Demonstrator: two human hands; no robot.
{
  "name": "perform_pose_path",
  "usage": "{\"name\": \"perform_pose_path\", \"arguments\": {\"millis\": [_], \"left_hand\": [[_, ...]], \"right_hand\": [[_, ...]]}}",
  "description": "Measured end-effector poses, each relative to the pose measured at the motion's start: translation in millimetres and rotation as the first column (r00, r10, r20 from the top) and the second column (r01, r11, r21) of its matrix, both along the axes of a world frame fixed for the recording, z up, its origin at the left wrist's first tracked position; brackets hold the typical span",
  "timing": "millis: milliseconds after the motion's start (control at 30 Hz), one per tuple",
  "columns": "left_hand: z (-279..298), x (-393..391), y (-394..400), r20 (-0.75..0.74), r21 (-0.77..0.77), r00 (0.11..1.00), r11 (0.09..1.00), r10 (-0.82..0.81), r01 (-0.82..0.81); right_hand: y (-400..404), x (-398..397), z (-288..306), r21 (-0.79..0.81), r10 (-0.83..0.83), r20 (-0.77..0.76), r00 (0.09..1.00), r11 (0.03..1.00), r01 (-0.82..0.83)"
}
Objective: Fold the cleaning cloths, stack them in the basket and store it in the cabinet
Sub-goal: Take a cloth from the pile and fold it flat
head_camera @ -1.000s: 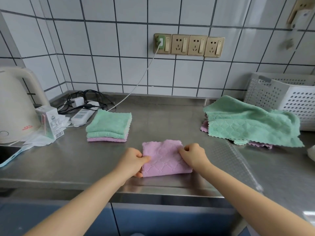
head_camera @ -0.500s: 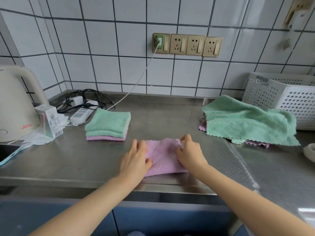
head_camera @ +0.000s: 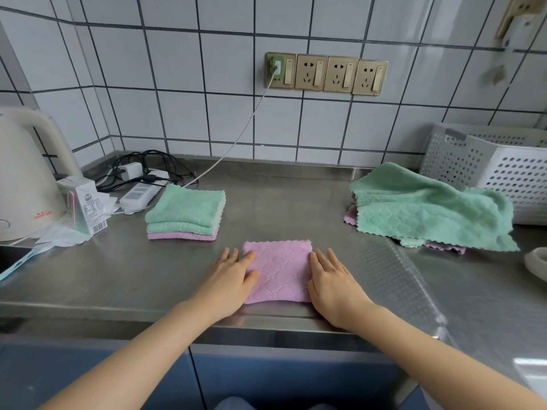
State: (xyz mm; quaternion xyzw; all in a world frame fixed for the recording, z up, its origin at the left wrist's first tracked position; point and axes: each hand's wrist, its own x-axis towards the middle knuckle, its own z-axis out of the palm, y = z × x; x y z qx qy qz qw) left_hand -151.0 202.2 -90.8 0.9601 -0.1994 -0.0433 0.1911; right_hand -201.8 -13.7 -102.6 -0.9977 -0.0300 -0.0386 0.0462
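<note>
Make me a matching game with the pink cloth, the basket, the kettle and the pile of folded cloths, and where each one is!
Things:
1. pink cloth
2. basket
3. kettle
4. pile of folded cloths

Places:
A. far left edge of the counter
B. flat between the left hand and right hand
C. back right corner, behind the loose green cloth
D. left of the middle, near the white power strip

Pairs: 1-B, 2-C, 3-A, 4-D
</note>
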Motion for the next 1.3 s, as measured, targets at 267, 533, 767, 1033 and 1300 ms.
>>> {"name": "perform_pose_path", "arguments": {"millis": [267,533,767,1033,1300], "left_hand": [[26,8,-1,-0.604,-0.784,0.793,0.241,-0.079,-0.572],[28,3,5,-0.543,-0.787,0.83,0.425,-0.13,-0.448],[63,55,57,-0.301,-0.915,0.945,0.317,-0.129,-0.249],[78,167,138,-0.207,-0.847,0.927,0.417,0.313,-0.33],[23,182,154,-0.196,-0.709,0.892,0.57,0.407,-0.415]], "right_hand": [[0,4,-13,0.016,-0.023,0.027,0.999,1.0,0.023],[15,15,18,0.46,-0.16,0.074,0.984,0.881,0.108],[58,72,52,0.979,-0.139,-0.188,0.972,0.058,0.197],[150,191,84,0.962,-0.183,-0.024,0.983,0.264,0.072],[168,209,45,0.886,-0.181,-0.107,0.978,0.428,0.177]]}}
